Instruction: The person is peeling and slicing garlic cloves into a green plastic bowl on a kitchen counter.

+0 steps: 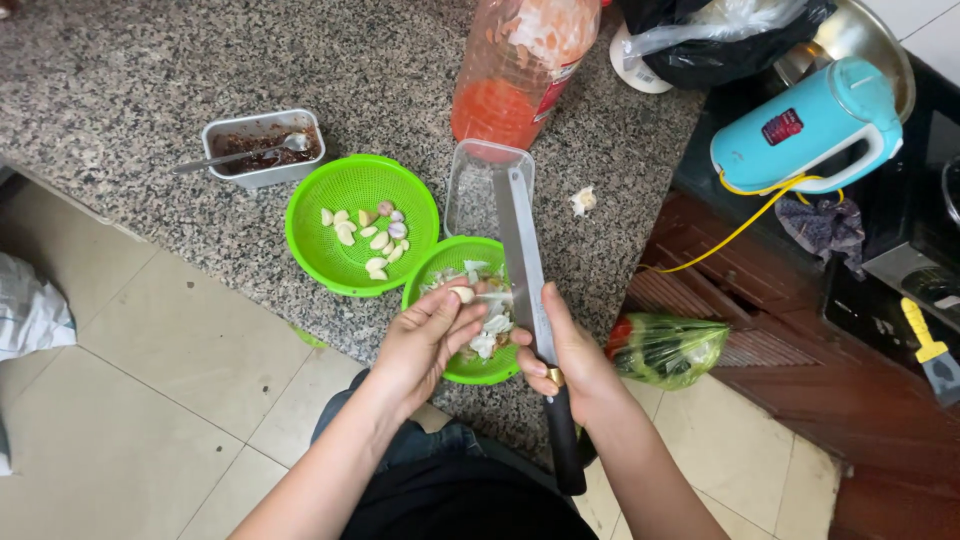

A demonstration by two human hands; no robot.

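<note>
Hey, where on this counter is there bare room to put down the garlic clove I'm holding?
The widest bare granite lies left of and behind the metal tray. A smaller patch sits right of the clear tub, around a stray garlic piece. It is crowded where your left hand and right hand work over the green baskets.

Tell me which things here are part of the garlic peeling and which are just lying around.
In use:
left hand holding a garlic clove
right hand holding the knife
green basket of peeled cloves
green basket of skins

Lying about:
metal tray with spoon
plastic bottle
clear tub
blue kettle
bagged vegetables
</note>
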